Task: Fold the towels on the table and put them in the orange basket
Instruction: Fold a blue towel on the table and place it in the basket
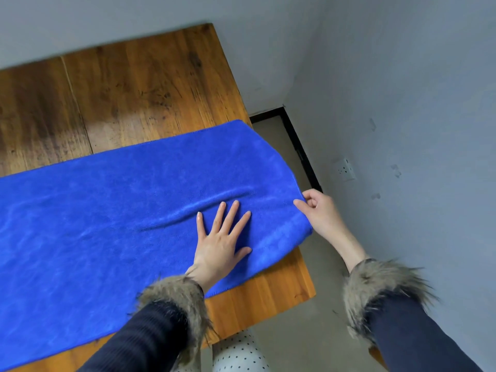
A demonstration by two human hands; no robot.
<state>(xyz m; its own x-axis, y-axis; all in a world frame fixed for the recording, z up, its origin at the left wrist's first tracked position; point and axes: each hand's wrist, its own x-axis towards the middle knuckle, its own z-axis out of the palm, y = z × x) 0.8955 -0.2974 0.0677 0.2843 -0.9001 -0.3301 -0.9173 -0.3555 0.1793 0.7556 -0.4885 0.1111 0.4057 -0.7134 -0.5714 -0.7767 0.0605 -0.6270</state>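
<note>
So from my feed there's just one towel in view, a bright blue towel [112, 218], fluffy microfiber-looking stuff. It's spread out flat and long, running off the left side of my view. The right end hangs a bit past the edge there. It's mostly smooth, but there's one long raised wrinkle running lengthwise near that right end. Can't spot the orange basket anywhere from this angle.

Blue towel [112, 224] cut off at the left frame edge, its far end unseen. Wooden table [128, 84] likewise cropped left. Right hand [319, 210] fingertips tucked behind the towel's hem. Both dark sleeves [413, 336] cropped at bottom.
</note>
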